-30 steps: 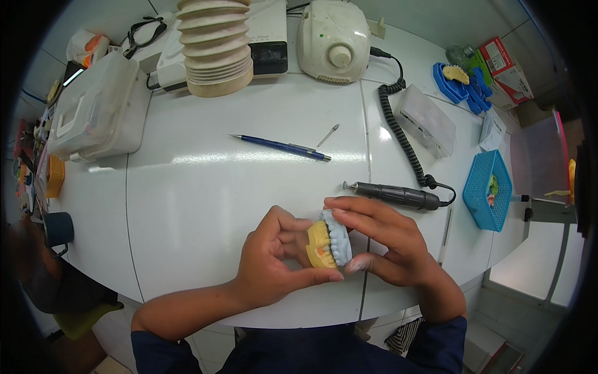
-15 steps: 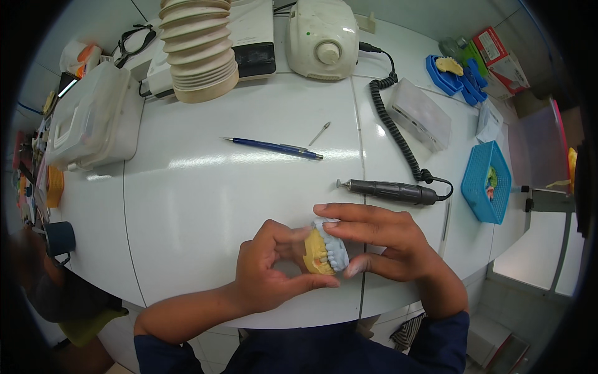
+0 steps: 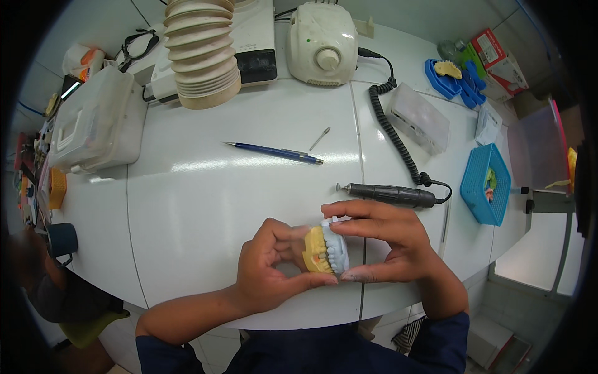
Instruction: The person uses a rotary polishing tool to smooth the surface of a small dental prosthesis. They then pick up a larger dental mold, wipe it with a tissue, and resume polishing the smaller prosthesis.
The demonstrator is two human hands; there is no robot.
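Near the front of the white table, my left hand (image 3: 272, 258) grips a yellow dental cast (image 3: 316, 251) by its outer side. My right hand (image 3: 389, 242) holds a pale blue-grey dental cast (image 3: 337, 248), fingers over its top and thumb at its lower edge. The two casts stand on edge with their rows of teeth facing and meeting each other. A small reddish spot shows among the yellow teeth. Just beyond my right hand lies a black dental handpiece (image 3: 392, 194) with a small disc at its tip.
Farther off lie a blue mechanical pencil (image 3: 274, 152) and a small bur (image 3: 320, 138). A white control unit (image 3: 322, 43) and a ribbed suction hose (image 3: 202, 56) stand at the back. A blue basket (image 3: 486, 187) is right, a clear toolbox (image 3: 96, 121) left, beside a dark mug (image 3: 61, 240).
My right thumb has straightened and shifted left along the lower edge of the blue-grey cast. Its fingers have moved slightly right and up. My left hand keeps its grip on the yellow cast.
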